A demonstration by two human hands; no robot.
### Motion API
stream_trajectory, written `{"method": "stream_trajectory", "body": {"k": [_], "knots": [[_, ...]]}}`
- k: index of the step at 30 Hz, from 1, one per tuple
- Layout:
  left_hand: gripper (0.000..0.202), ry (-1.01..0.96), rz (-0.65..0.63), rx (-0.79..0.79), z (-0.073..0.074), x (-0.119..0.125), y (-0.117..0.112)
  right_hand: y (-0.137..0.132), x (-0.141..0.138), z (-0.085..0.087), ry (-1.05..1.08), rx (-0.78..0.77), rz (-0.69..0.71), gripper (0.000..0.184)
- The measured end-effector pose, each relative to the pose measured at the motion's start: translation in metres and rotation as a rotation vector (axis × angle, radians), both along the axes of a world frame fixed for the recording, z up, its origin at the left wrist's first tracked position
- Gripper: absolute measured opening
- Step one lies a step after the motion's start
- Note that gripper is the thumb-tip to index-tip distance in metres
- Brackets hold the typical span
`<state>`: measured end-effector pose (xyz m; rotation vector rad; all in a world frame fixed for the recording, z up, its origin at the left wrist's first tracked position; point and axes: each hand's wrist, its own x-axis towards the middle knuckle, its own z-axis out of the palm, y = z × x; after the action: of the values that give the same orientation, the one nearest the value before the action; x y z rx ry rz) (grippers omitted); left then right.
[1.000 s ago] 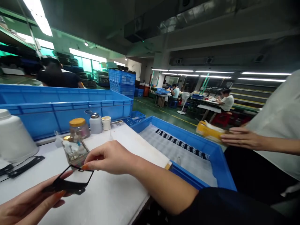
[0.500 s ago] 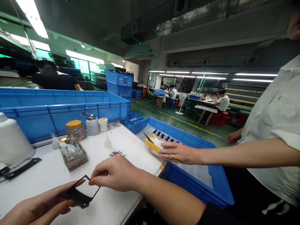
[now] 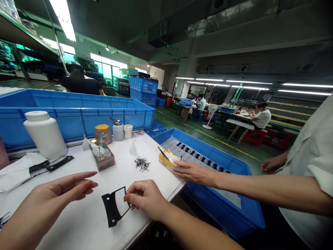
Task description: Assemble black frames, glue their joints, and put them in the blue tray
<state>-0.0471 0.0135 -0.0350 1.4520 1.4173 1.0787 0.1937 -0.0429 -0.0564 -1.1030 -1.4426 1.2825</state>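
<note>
My right hand pinches the edge of a thin black plastic frame between thumb and fingers. The frame has a broad solid side with small holes and a large window bounded by a narrow rim. It is just over the white tabletop; whether it touches the surface I cannot tell. To its left, my left hand has its fingers stretched out and holds nothing. A loose pile of thin black strips lies beyond my right hand.
Another person's hand rests at a yellow box on the table's right edge. A blue crate beside the table holds a row of black frames. A white bottle, small tray and jars stand at the back.
My left hand has let go of the black frame and drawn away to the left. The frame now hangs from my right hand alone, turned flatter. The view has swung left.
</note>
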Motion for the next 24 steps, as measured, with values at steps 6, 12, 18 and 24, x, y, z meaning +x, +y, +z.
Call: {"method": "stream_trajectory", "body": {"k": [6,12,18,24], "knots": [[0.055,-0.159,0.073,0.014,0.012,-0.004,-0.003,-0.001,-0.003,-0.007,0.062,-0.014,-0.005,0.042],[0.051,-0.3,0.026,0.166,0.024,0.004,-0.014,-0.006,-0.001,-0.001,0.064,0.026,0.034,0.036],[0.036,0.031,-0.015,0.135,0.019,0.007,-0.012,-0.007,0.001,-0.003,-0.045,0.095,0.081,0.031],[0.033,0.174,0.096,0.195,0.009,0.0,-0.003,-0.01,0.0,-0.002,-0.071,0.147,0.082,0.024]]}}
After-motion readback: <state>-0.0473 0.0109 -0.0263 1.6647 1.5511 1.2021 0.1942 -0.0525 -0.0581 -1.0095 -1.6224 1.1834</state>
